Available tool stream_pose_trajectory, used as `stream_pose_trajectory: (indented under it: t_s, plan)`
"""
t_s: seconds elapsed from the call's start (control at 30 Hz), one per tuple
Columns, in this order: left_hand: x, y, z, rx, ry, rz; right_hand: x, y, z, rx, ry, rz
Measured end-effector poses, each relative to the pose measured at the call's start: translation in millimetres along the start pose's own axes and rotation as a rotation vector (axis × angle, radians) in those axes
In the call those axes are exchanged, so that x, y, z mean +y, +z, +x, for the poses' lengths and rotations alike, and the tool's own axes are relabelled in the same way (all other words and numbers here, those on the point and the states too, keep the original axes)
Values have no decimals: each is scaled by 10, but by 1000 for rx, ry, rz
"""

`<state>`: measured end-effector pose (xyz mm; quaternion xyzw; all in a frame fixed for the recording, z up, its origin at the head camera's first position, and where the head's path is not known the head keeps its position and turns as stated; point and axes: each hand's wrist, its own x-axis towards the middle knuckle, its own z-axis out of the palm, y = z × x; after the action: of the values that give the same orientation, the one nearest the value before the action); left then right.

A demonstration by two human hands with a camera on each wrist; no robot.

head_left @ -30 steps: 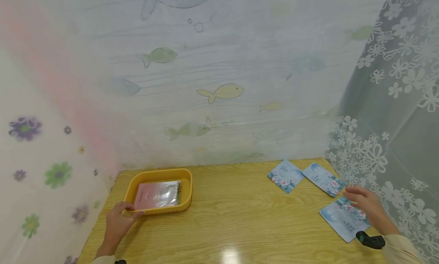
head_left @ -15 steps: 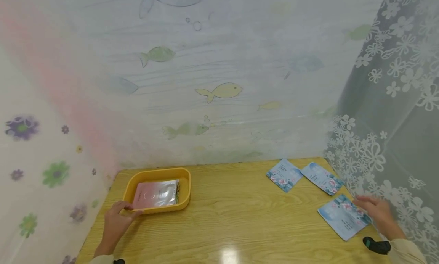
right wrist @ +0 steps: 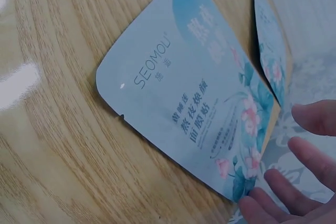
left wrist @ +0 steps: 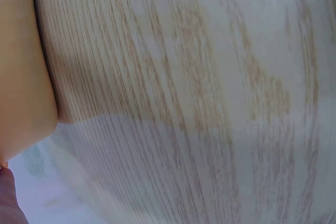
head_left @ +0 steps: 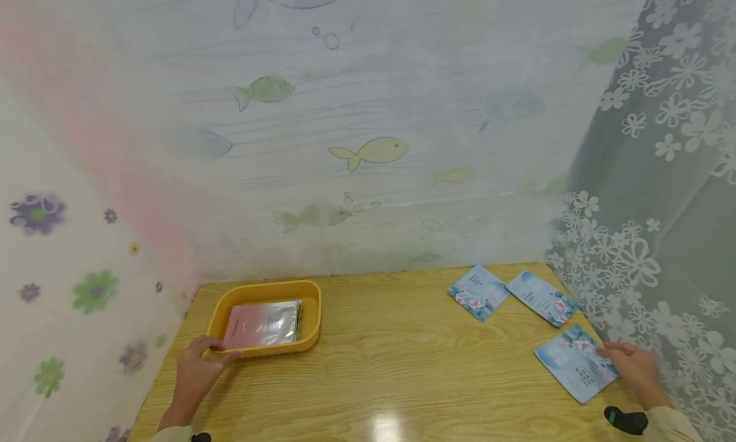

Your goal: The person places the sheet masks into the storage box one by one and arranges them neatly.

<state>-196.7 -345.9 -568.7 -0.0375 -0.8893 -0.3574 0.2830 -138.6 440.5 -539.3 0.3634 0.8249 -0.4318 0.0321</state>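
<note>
At the left of the head view, my left hand [head_left: 195,373] pinches the front-left rim of a yellow plastic tray [head_left: 313,336]. Inside the tray lies a pink and silver sachet [head_left: 264,325] on top of other packets whose edges show. My right hand [head_left: 635,368] is at the right side of a light-blue face mask sachet [head_left: 577,363] printed with flowers. In the right wrist view its fingers are spread and loosely bent, fingertips right at the corner of that sachet [right wrist: 168,77], which lies flat on the table.
Two more blue face mask sachets, one squarish [head_left: 478,293] and one slanted [head_left: 542,298], lie farther back on the right. The wood-grain table [head_left: 391,346] meets a fish-patterned curtain [head_left: 368,205] behind and a flowered sheer curtain [head_left: 621,263] at the right.
My right hand has shifted from above the top of the nearest blue sachet to lower along its right side. The left hand stays on the tray rim; the sachets have not moved.
</note>
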Motion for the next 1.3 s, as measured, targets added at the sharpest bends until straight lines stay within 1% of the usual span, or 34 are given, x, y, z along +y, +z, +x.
stream_pose_trajectory:
  t_s: [0.13, 0.27, 0.37, 0.47, 0.6, 0.7, 0.8, 0.87, 0.97, 1.07, 1.13, 1.17, 1.23, 1.3]
  plan:
    - [21, -5, -3, -2, -3, 4, 12, 51, 23, 57, 44, 6]
    - [31, -8, 3, 2, 9, 6, 67, 88, 138, 120, 102, 2]
    - [36, -12, 9, 2, 13, 1, 108, 98, 202, 138, 131, -5]
    - [34, -16, 7, -1, 7, -1, 124, 104, 197, 144, 121, 9]
    - [31, -21, 0, -12, -15, 5, 104, 109, 103, 144, 78, 56]
    - [36, -21, 1, -20, -30, 7, 104, 122, 55, 158, 65, 87]
    - [41, -12, 5, -24, -37, 12, 153, 140, 60, 163, 50, 132]
    - [41, -4, 18, -20, -33, 12, 195, 154, 83, 153, 25, 164]
    - [34, 10, 37, -7, -12, 4, 248, 160, 120, 87, -19, 257]
    - [20, 26, 43, 9, 14, 4, 264, 159, 140, -6, -37, 291]
    - [8, 33, 35, 17, 24, 11, 249, 149, 127, -86, -33, 293]
    - [3, 34, 27, 22, 27, 19, 237, 142, 114, -133, -29, 277]
    - [-5, 32, 9, 29, 28, 22, 207, 123, 80, -245, -17, 259]
    - [-2, 25, -1, 33, 29, 19, 181, 103, 33, -353, -22, 242]
